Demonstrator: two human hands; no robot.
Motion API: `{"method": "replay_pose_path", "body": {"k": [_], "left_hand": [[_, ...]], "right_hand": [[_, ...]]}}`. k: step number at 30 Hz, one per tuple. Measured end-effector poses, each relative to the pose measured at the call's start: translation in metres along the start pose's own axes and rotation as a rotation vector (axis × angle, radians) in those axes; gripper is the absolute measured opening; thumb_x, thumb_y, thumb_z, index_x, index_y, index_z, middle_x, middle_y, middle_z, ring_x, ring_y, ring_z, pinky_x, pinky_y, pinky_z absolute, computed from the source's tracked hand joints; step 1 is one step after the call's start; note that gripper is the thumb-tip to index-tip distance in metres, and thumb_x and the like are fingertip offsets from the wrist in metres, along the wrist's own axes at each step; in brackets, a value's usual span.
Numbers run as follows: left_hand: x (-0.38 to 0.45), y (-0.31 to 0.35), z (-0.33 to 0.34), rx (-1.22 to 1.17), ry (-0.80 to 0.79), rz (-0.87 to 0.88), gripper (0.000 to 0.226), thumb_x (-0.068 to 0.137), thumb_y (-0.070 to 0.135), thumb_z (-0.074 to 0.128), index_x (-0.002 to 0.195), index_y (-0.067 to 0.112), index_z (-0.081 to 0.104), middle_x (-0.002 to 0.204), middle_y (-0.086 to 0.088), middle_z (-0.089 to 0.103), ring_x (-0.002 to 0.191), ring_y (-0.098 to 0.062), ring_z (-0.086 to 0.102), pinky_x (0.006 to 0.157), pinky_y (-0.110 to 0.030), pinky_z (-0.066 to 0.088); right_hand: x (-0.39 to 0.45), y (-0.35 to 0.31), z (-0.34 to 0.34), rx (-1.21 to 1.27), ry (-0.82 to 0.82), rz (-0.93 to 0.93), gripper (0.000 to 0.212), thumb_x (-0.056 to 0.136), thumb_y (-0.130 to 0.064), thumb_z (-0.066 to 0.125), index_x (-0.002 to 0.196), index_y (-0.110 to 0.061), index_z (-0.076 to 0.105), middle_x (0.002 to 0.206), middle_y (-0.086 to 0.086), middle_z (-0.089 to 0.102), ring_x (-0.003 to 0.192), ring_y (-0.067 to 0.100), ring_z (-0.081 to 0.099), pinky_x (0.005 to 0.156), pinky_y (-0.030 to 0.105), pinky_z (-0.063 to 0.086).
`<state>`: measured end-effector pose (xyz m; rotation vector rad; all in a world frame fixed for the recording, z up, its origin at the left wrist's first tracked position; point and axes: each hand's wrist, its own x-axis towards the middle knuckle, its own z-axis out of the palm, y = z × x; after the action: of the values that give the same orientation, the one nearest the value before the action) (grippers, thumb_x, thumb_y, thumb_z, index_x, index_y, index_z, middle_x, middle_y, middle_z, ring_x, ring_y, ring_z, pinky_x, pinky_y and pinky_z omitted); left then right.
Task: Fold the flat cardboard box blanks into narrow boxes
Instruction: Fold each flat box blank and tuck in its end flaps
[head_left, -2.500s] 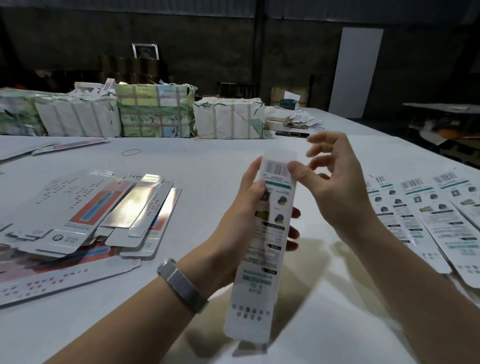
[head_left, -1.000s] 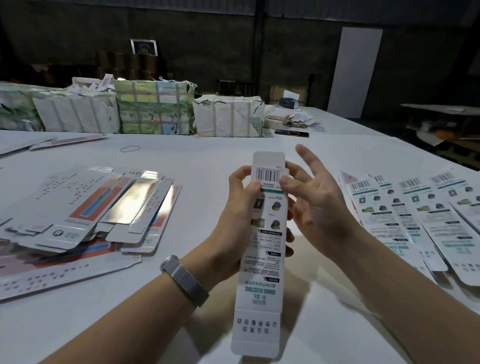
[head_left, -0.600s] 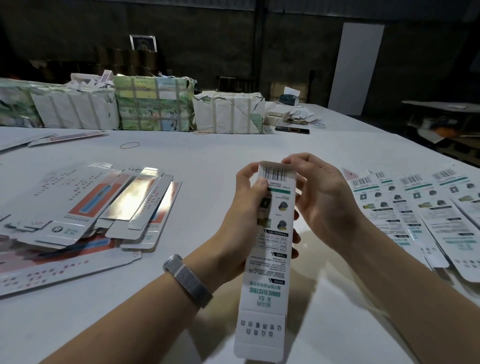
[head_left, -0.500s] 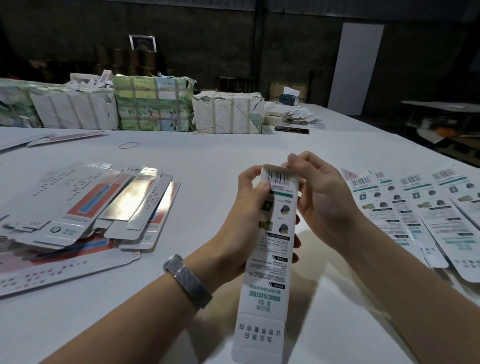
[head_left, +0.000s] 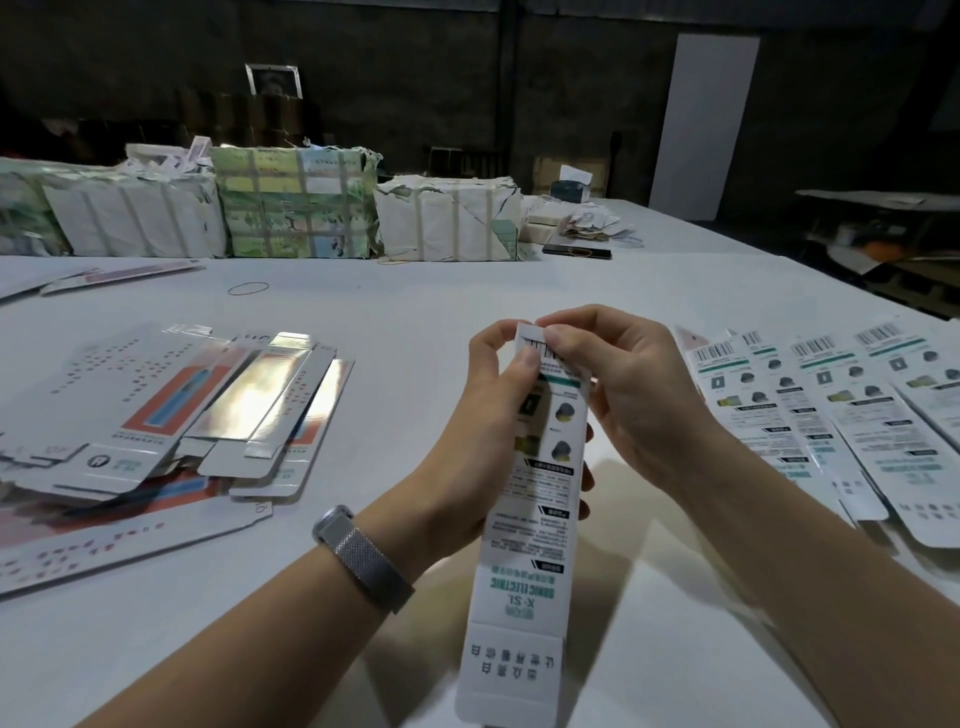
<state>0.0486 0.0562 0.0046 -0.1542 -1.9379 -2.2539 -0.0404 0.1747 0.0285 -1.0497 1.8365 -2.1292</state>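
Desk (head_left: 415, 322): we work over a wide white desk, with wrapped bundles (head_left: 291, 208) along its far side.
Flat blanks (head_left: 156, 415): a loose heap lies to our left, well apart from the hands; a fanned row of folded pieces (head_left: 841, 426) lies to our right, nearer the right hand.
Narrow box (head_left: 530, 519): we hold it up off the desk between the two hands, its long axis running from its near end by our body away to the far end at the fingertips, tilted slightly right at the top.
Left hand (head_left: 483, 415): we wrap it round the box's upper half from the left, thumb on the printed face by the barcode.
Right hand (head_left: 623, 384): we curl its fingers over the far end, pinching the top flap (head_left: 530, 332) from the right.
Deciding relation: both hands meet at the far end, so we judge the coming tuck belongs there, with the right hand on the flap and the left only steadying.
Near end (head_left: 509, 680): open and unheld; we judge it waits its turn.
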Motion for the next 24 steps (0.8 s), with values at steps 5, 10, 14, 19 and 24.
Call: {"method": "replay_pose_path", "body": {"k": [5, 10, 14, 19, 24], "left_hand": [[0.0, -0.003, 0.0, 0.035, 0.011, -0.008, 0.025, 0.104, 0.05, 0.036, 0.126, 0.063, 0.032, 0.09, -0.018, 0.065, 0.065, -0.033, 0.07, 0.053, -0.037, 0.057], [0.0, -0.003, 0.0, 0.007, -0.033, -0.002, 0.027, 0.105, 0.05, 0.036, 0.126, 0.066, 0.032, 0.089, -0.018, 0.064, 0.066, -0.034, 0.069, 0.055, -0.038, 0.057], [0.001, -0.003, 0.001, 0.016, -0.04, 0.011, 0.03, 0.105, 0.05, 0.035, 0.128, 0.067, 0.029, 0.091, -0.019, 0.063, 0.068, -0.036, 0.069, 0.055, -0.038, 0.057], [0.0, -0.003, 0.001, 0.07, -0.075, 0.046, 0.041, 0.101, 0.054, 0.036, 0.136, 0.067, 0.022, 0.084, -0.008, 0.069, 0.067, -0.032, 0.071, 0.055, -0.035, 0.057], [-0.001, -0.001, -0.001, 0.059, -0.064, 0.048, 0.033, 0.104, 0.052, 0.034, 0.131, 0.069, 0.027, 0.087, -0.012, 0.068, 0.068, -0.034, 0.071, 0.055, -0.036, 0.057]], "right_hand": [[0.002, -0.003, -0.004, -0.04, 0.031, 0.021, 0.007, 0.087, -0.012, 0.069, 0.082, -0.012, 0.073, 0.077, 0.008, 0.07, 0.067, 0.024, 0.069, 0.063, 0.045, 0.055], [0.001, -0.001, -0.003, -0.061, 0.07, 0.01, 0.015, 0.087, -0.019, 0.066, 0.075, -0.015, 0.074, 0.071, 0.007, 0.069, 0.063, 0.023, 0.069, 0.059, 0.041, 0.056], [0.002, -0.004, -0.003, -0.04, 0.065, 0.043, 0.02, 0.097, -0.015, 0.06, 0.081, -0.007, 0.069, 0.066, 0.003, 0.066, 0.061, 0.018, 0.066, 0.056, 0.028, 0.055], [0.003, -0.01, -0.005, 0.0, 0.086, 0.091, 0.024, 0.099, -0.018, 0.055, 0.083, -0.004, 0.066, 0.065, 0.002, 0.063, 0.064, 0.018, 0.065, 0.06, 0.024, 0.054], [0.002, -0.015, -0.008, 0.049, -0.025, 0.12, 0.027, 0.096, -0.015, 0.054, 0.074, -0.007, 0.066, 0.069, 0.002, 0.063, 0.073, 0.018, 0.064, 0.063, 0.023, 0.054]]}}
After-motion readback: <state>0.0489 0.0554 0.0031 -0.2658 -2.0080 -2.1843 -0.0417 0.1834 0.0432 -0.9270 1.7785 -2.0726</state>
